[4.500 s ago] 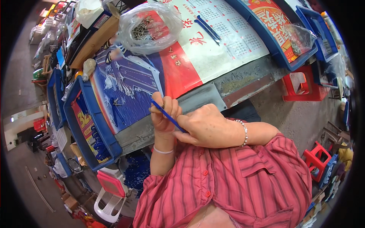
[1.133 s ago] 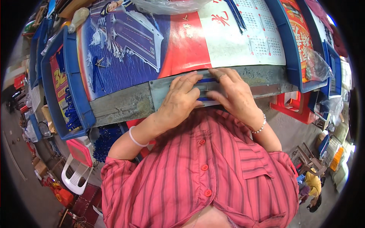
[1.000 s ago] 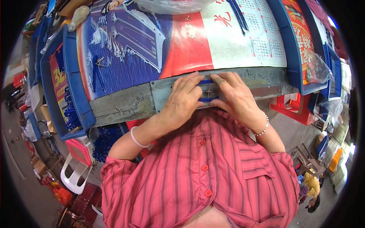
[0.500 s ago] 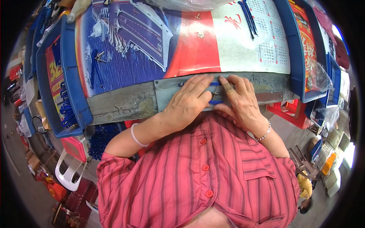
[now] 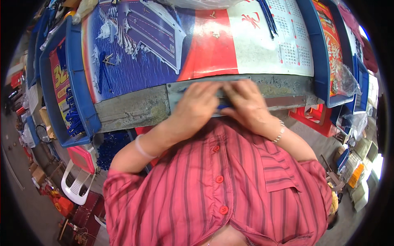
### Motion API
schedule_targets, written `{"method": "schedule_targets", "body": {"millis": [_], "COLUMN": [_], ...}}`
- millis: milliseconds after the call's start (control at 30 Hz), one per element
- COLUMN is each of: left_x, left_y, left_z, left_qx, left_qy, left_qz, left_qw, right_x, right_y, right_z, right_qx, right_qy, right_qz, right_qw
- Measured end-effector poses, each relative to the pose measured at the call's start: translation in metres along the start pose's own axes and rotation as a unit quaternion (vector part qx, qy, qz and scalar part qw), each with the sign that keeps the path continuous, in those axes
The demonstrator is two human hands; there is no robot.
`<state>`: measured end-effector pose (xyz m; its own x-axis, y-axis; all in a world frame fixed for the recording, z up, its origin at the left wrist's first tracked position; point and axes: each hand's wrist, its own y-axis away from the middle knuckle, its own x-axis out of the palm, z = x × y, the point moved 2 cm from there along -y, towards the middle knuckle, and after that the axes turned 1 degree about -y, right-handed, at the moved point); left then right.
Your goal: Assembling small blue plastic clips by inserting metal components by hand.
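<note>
My left hand (image 5: 197,102) and my right hand (image 5: 249,107) are side by side over a grey metal plate (image 5: 175,97) at the table's front edge. Their fingertips nearly meet, fingers bent and pressed together, slightly blurred. Beneath them is a slim blue piece (image 5: 223,106), mostly covered; only a little blue shows between the hands. Farther back on the left, slim blue rods (image 5: 104,78) lie beside small metal pins (image 5: 108,59). A bundle of slim blue rods (image 5: 268,18) lies at the far right.
Printed poster sheets (image 5: 209,49) cover the tabletop. A blue tray (image 5: 84,94) with several blue pieces stands at the left, another blue tray (image 5: 318,61) at the right. Clear plastic (image 5: 347,82) hangs over the right tray. Below are a red stool (image 5: 316,121) and a white-and-pink chair (image 5: 80,172).
My hands have drawn closer together, the right moving left. The two blue lengths and the thin metal part seen between them are now mostly covered.
</note>
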<state>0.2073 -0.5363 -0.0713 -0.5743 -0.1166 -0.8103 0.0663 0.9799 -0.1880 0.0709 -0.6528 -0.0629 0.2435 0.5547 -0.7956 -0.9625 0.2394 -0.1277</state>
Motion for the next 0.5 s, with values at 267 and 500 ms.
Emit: {"method": "schedule_targets", "body": {"millis": [267,500], "left_x": [-0.006,-0.005], "left_y": [0.031,0.016], "left_z": [0.004,-0.005], "left_qx": [-0.047,-0.002], "left_qy": [-0.050,-0.054], "left_qz": [-0.021,-0.051], "left_qw": [0.997,0.997], "right_x": [0.011,0.004], "right_y": [-0.022,-0.013], "right_z": [0.010,0.002], "right_qx": [-0.038,-0.033], "right_qy": [-0.051,-0.024], "right_qz": [0.031,0.042], "right_qw": [0.998,0.998]}}
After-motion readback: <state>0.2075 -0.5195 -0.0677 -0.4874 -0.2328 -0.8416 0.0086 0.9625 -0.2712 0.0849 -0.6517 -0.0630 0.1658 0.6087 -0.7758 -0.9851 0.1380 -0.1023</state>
